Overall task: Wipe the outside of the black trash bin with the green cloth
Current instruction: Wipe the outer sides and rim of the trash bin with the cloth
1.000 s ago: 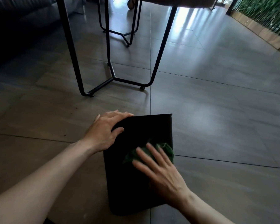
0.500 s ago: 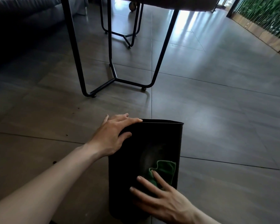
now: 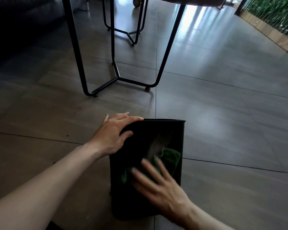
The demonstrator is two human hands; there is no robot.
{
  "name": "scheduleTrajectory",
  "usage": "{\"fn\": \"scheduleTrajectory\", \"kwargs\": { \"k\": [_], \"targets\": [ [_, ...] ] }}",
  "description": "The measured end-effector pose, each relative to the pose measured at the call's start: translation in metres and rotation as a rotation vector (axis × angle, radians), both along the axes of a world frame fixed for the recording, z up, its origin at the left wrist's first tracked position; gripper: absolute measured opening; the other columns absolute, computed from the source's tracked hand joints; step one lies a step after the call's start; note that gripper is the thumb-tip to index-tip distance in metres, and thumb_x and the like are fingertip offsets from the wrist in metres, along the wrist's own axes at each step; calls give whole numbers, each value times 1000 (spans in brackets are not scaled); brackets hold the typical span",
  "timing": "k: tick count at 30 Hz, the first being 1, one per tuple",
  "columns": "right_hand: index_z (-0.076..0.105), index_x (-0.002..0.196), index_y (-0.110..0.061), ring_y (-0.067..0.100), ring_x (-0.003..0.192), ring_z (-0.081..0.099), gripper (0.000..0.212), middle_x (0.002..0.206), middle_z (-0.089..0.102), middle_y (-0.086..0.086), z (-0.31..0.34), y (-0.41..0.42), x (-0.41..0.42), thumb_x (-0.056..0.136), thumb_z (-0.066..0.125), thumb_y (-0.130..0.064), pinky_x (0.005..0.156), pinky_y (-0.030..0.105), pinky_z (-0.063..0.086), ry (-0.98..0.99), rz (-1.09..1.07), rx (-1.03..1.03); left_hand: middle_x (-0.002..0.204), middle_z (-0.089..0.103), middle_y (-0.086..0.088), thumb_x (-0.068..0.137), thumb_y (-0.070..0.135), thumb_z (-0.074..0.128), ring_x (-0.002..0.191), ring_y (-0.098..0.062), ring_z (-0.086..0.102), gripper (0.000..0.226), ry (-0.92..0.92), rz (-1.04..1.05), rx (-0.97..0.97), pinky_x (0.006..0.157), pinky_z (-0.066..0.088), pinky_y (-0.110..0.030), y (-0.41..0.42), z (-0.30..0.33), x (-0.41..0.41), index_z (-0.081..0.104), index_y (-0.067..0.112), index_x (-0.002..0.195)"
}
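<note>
The black trash bin [image 3: 156, 131] lies tipped on the tiled floor, one flat side facing up, its far edge pointing away from me. My left hand [image 3: 114, 131] grips the bin's far left corner, fingers curled over the edge. My right hand [image 3: 158, 183] lies flat with spread fingers on the bin's upper side and presses the green cloth [image 3: 170, 158] against it. The cloth bunches out beyond my fingertips, and a bit of it shows to the left of them. This hand is motion-blurred.
A table's black metal leg frame [image 3: 118, 78] stands on the floor just beyond the bin. A second frame [image 3: 131, 35] stands farther back. A dark sofa [image 3: 23, 22] fills the upper left. A wooden planter edge with greenery [image 3: 273, 22] runs along the upper right.
My right hand slid the cloth down the bin's side toward me, then started back up and to the left. My left hand kept its hold on the corner.
</note>
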State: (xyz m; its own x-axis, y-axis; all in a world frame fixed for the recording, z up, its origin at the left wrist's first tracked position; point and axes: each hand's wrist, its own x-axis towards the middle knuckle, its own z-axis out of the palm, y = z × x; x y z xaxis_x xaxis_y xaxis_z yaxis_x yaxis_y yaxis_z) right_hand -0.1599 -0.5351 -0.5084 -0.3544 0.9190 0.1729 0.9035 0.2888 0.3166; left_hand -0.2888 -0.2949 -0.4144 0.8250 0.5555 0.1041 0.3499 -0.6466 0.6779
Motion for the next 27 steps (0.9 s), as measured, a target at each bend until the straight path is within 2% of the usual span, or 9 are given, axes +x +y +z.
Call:
{"fn": "scheduleTrajectory", "kwargs": {
  "k": [3,5,11,13,15,18,22,24,27],
  "targets": [
    [46,147,-31,39,152,32,43,166,34,0,-13,-33,4,105,52,-28,111,58,45,-210,204,-137,146,51,18,97,22,60,149,-2,27,56,-4,-3,1,124,9,-61,0,0,0,45,55,139],
    [48,147,-33,37,151,35,47,166,35,0,1,-27,17,101,57,-29,112,54,45,-198,226,-120,146,51,18,96,21,61,149,-2,27,56,-8,-5,-2,124,9,-60,0,1,0,46,55,139],
    [48,154,-23,41,154,27,80,165,38,9,74,50,47,80,77,-15,117,62,36,424,-403,185,145,51,19,96,20,61,148,-2,27,57,-6,-4,-1,123,10,-61,2,1,3,47,56,137],
    [44,155,-21,41,155,22,80,166,35,10,79,64,40,82,75,-17,117,65,33,523,-527,237,140,49,26,96,19,60,148,-3,29,57,-10,-7,6,122,11,-62,1,1,3,46,56,137],
    [45,153,-21,44,155,22,77,166,34,10,60,56,26,82,73,-20,117,69,31,423,-462,221,139,48,28,95,16,59,148,-3,29,59,-9,-8,4,122,10,-62,1,0,3,46,56,137],
    [48,150,-24,46,154,22,57,168,30,8,3,8,3,95,62,-26,118,70,28,117,-122,68,146,51,17,96,18,60,149,-3,28,58,0,-5,-6,123,9,-62,1,0,3,47,55,138],
    [43,149,-33,38,153,31,47,169,27,1,-22,-44,14,103,56,-30,118,62,24,-282,233,-138,147,52,14,96,21,62,149,-3,26,55,-6,-9,-11,124,8,-60,-1,2,2,48,53,138],
    [45,149,-34,37,152,33,48,169,29,1,-3,-34,31,103,53,-25,121,56,29,-202,205,-84,147,52,14,96,20,61,149,-3,26,55,-7,-9,-13,124,7,-60,-1,2,2,48,53,138],
    [46,153,-31,39,154,30,61,167,33,4,41,4,49,95,63,-24,122,56,33,131,-117,50,147,52,15,96,20,61,149,-2,27,55,-8,-8,-9,123,10,-61,1,2,2,48,53,138]
  ]
}}
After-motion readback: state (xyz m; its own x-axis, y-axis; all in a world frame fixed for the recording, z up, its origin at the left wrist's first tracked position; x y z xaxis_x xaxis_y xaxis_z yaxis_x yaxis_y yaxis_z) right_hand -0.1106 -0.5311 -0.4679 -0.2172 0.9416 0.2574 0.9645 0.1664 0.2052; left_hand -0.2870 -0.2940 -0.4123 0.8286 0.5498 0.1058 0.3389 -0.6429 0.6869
